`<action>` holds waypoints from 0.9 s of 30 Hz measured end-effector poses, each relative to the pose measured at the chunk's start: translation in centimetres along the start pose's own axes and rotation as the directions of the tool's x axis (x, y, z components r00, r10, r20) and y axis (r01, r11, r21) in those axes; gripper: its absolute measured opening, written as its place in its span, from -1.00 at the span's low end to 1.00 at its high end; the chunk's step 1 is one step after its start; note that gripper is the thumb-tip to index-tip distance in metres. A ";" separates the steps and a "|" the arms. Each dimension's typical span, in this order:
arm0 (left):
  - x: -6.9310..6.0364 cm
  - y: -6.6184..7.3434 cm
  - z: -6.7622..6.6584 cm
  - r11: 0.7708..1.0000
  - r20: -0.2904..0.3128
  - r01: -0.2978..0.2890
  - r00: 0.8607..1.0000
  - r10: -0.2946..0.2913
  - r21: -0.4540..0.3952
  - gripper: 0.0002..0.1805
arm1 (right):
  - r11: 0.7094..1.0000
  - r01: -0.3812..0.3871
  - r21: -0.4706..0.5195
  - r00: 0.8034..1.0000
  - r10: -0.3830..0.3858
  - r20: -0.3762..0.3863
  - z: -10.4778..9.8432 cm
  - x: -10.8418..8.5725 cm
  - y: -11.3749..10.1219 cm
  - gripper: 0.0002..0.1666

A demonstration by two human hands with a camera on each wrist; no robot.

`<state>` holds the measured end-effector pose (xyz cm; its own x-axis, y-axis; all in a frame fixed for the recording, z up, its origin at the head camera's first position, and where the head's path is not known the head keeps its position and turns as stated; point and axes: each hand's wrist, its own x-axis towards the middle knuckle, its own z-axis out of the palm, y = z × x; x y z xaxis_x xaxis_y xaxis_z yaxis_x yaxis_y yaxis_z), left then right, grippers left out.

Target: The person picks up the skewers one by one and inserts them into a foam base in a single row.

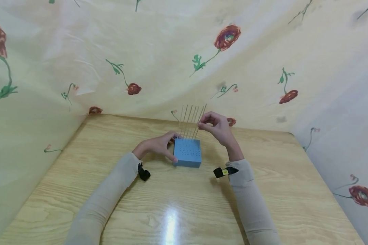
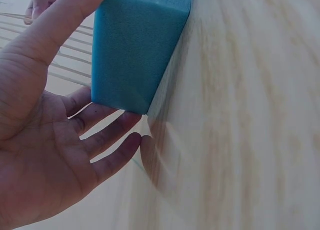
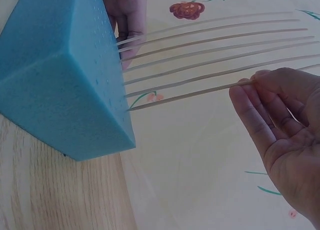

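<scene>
A blue foam block (image 1: 187, 163) with rows of small holes in its top sits on the table. Several thin wooden skewers (image 3: 200, 43) stand upright in a row along its far edge. My left hand (image 1: 159, 144) holds the block at its left side, thumb at the near corner and fingers around the far side. With thumb and fingertips, my right hand (image 1: 218, 127) pinches the rightmost skewer (image 3: 180, 98) partway up its length. That skewer's lower end meets the block's top; how deep it sits is hidden.
The wood-grain table (image 1: 159, 204) spreads around the block. Behind it and at both sides hangs a pale floral sheet (image 1: 159, 51), close to the skewers. Black straps with small devices (image 1: 144, 175) sit at both wrists.
</scene>
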<state>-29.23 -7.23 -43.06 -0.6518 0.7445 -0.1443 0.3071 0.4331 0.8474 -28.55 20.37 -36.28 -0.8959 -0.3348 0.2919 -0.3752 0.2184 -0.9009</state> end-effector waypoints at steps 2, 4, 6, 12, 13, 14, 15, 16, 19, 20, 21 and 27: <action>0.1 0.1 0.0 1.000 -0.002 -0.002 1.000 0.002 -0.002 0.07 | 1.000 0.007 -0.010 1.000 -0.007 -0.002 -0.1 0.0 -0.1 -0.83; 0.0 0.1 0.0 1.000 -0.004 0.003 1.000 -0.003 -0.004 0.08 | 1.000 0.010 -0.015 1.000 -0.010 0.000 -0.1 0.0 -0.2 -0.83; 0.0 0.2 0.0 1.000 -0.002 0.010 1.000 -0.010 -0.003 0.10 | 1.000 0.005 -0.017 1.000 -0.005 0.002 -0.1 -0.1 -0.3 -0.83; 0.0 0.0 0.2 1.000 -0.001 0.018 1.000 -0.018 0.003 0.13 | 1.000 -0.011 -0.008 1.000 0.011 -0.003 -0.1 -0.4 -0.2 -0.83; 0.0 0.0 0.2 1.000 -0.002 0.017 1.000 -0.017 0.003 0.13 | 1.000 -0.011 -0.007 1.000 0.011 -0.003 -0.1 -0.3 -0.2 -0.83; 0.0 -0.1 0.2 1.000 -0.003 0.013 1.000 -0.013 0.002 0.12 | 1.000 -0.011 -0.007 1.000 0.010 -0.004 -0.1 -0.3 -0.2 -0.83; 0.0 -0.1 0.2 1.000 -0.004 0.011 1.000 -0.011 0.001 0.12 | 1.000 -0.011 -0.006 1.000 0.011 -0.004 0.0 -0.3 -0.2 -0.83; 0.1 -0.2 0.1 1.000 -0.004 0.007 1.000 -0.007 -0.002 0.12 | 1.000 -0.011 -0.008 1.000 0.011 -0.003 0.0 -0.3 -0.2 -0.83; 0.1 -0.2 0.1 1.000 -0.004 0.005 1.000 -0.005 -0.004 0.11 | 1.000 -0.008 -0.014 1.000 0.008 0.001 -0.1 -0.4 -0.2 -0.83; 0.1 -0.2 0.1 1.000 -0.003 0.005 1.000 -0.005 -0.003 0.11 | 1.000 -0.007 -0.013 1.000 0.007 0.002 -0.1 -0.4 -0.2 -0.83; 0.1 -0.1 0.1 1.000 -0.002 0.005 1.000 -0.005 -0.001 0.11 | 1.000 -0.007 -0.012 1.000 0.007 0.005 -0.1 -0.5 -0.2 -0.83; -0.2 0.2 0.0 1.000 0.013 0.008 1.000 -0.008 0.002 0.12 | 1.000 0.017 0.016 1.000 -0.017 0.018 0.0 -0.5 -0.2 -0.84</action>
<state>-29.00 -7.29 -42.87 -0.6451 0.7477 -0.1574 0.3034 0.4397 0.8453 -28.05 20.54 -36.26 -0.8850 -0.3546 0.3016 -0.3864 0.1980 -0.9008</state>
